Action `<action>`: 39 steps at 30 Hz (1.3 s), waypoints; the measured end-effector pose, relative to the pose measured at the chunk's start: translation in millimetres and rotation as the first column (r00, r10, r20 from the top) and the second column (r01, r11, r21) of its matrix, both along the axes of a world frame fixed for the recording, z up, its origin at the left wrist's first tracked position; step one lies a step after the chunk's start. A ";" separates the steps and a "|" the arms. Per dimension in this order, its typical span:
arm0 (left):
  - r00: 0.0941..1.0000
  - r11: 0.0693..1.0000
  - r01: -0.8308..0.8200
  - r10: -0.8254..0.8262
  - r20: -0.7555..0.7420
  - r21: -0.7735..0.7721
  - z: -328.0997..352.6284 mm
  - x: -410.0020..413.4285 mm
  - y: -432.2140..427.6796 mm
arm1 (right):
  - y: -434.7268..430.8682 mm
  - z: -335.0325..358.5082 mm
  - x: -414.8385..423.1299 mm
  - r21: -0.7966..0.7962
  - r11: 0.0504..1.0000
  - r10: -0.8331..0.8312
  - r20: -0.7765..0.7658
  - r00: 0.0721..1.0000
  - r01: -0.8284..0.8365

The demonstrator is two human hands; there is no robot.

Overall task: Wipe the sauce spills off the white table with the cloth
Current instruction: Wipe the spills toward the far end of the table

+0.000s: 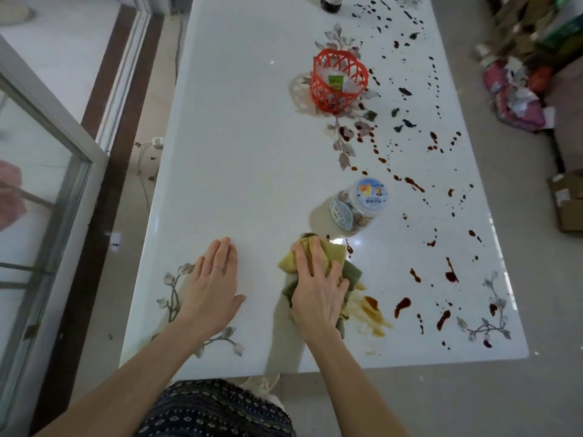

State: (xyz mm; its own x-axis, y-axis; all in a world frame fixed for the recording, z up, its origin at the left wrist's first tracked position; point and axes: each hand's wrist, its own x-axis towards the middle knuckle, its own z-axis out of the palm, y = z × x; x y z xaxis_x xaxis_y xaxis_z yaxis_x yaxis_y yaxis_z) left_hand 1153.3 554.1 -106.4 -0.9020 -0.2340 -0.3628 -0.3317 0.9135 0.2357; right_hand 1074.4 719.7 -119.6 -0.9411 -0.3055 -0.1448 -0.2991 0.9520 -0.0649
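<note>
A glossy white table [239,171] with grey flower prints fills the view. Dark brown sauce spills [451,274] dot its right half from the far end to the near edge. A smeared, paler sauce patch [373,310] lies just right of the cloth. My right hand [317,288] presses flat on a crumpled yellow-green cloth [334,253] near the table's front middle. My left hand [214,285] rests flat on the table to the left of the cloth, fingers together, holding nothing.
A clear plastic jar [359,205] with a blue label lies on its side just beyond the cloth. An orange lattice basket [339,80] stands further back. A dark bottle [331,3] is at the far edge. Bags and boxes [517,83] clutter the floor to the right.
</note>
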 end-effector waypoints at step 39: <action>1.000 1.000 -0.001 0.001 0.016 -0.024 1.2 -3.6 4.0 | 46.3 15.5 -16.7 0.182 0.974 -0.167 0.189 0.968 0.133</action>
